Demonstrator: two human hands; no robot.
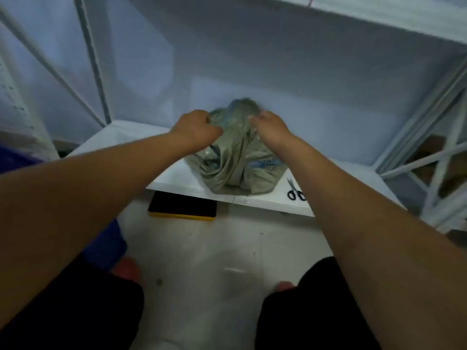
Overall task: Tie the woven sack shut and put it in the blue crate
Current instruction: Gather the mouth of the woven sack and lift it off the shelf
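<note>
While both your hands are bunched at the neck of the grey-green woven plastic sack [235,157], you are in the tying step, and nothing is knotted that I can make out. That sack sits on the white shelf board [177,176] near its front edge, at about twelve o'clock from you, its gathered top blurred above your knuckles. Your left hand [195,128] has its fingers curled closed on the bunched fabric at the sack's ten o'clock side; your right hand [269,125] pinches the fabric at the one o'clock side, fingertips drawn together on it. No cord or tie shows; whether the mouth itself is to be knotted, I cannot tell.

I judge the next move calls for twisting the gathered neck tight, then crossing one hand over the other without letting the fabric slip, since slick weave tends to spring open.

Black-handled scissors [294,190] lie on the board at the sack's four o'clock, just beside your right forearm; mind them. What looks like the blue plastic crate [106,246] shows at your eight o'clock, on the floor under your left arm.
</note>
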